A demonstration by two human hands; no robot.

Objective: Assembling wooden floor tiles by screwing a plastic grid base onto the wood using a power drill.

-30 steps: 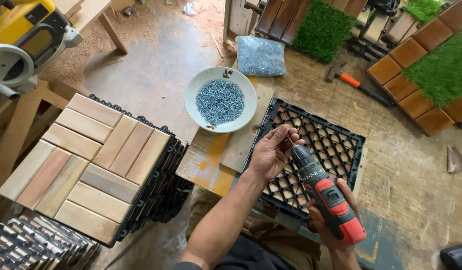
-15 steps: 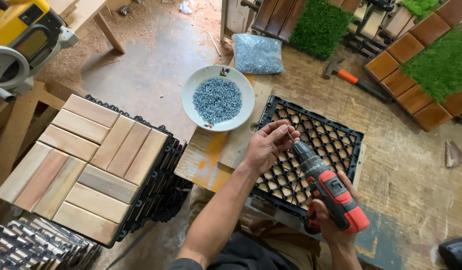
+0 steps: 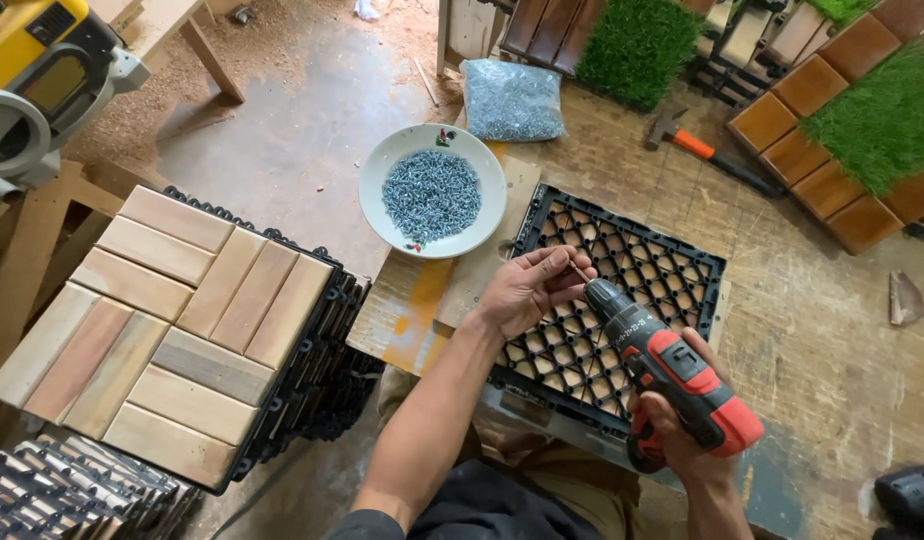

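Gripping the red drill (image 3: 672,375) in my right hand (image 3: 682,440), lower right of frame, fingers wrapped tight round the handle. Left hand (image 3: 522,292) at centre pinches a screw (image 3: 579,271) against the bit tip, over the black plastic grid (image 3: 672,270). Risk as I see it: screw slips off and drops through the grid, or the bit catches a fingertip. Plate of screws (image 3: 377,195) sits beyond, upper centre.

Floor (image 3: 302,130) w/ hammer (image 3: 707,152), screw bag (image 3: 510,98)

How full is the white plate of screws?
Partly full. The plate holds a heap of screws in its middle, with a bare white rim showing all around.
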